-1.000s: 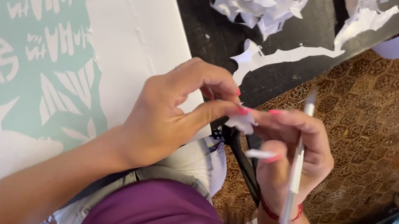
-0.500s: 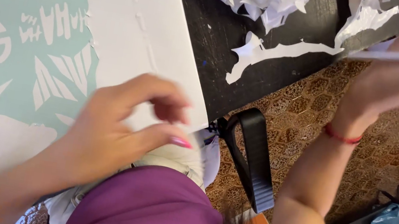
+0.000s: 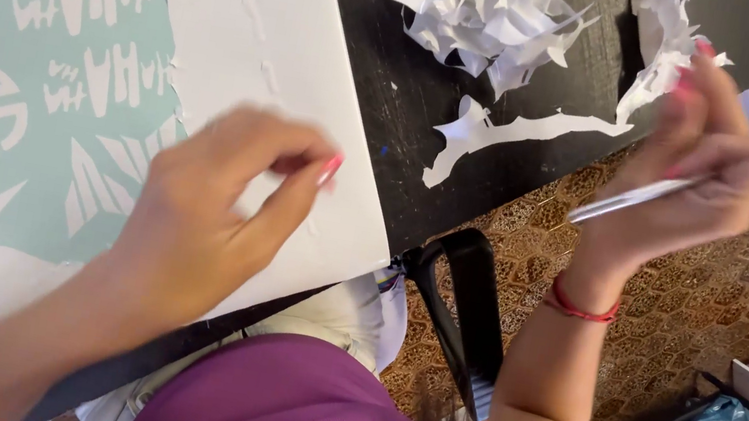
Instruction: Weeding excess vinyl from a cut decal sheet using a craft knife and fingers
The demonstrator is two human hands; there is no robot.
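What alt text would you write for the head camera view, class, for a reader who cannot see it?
A person's left hand rests on a white sheet with a teal cut-out stencil, while the right hand holds a slim craft knife over a black table strewn with white paper scraps.

Left hand [image 3: 213, 204] over white sheet [image 3: 250, 48], fingers curled, thumb and forefinger pinched; anything held between them not discernible. Teal stencil [image 3: 41, 84] with cut-out shapes to the left of the hand. Right hand [image 3: 697, 163] raised above black table [image 3: 411, 115], gripping slim pen-like tool [image 3: 640, 196], blurred. Red band [image 3: 579, 306] on right wrist. Pile of white scraps [image 3: 489, 11] on table, long strip [image 3: 529, 135] near edge. Patterned brown floor [image 3: 716, 288] below.
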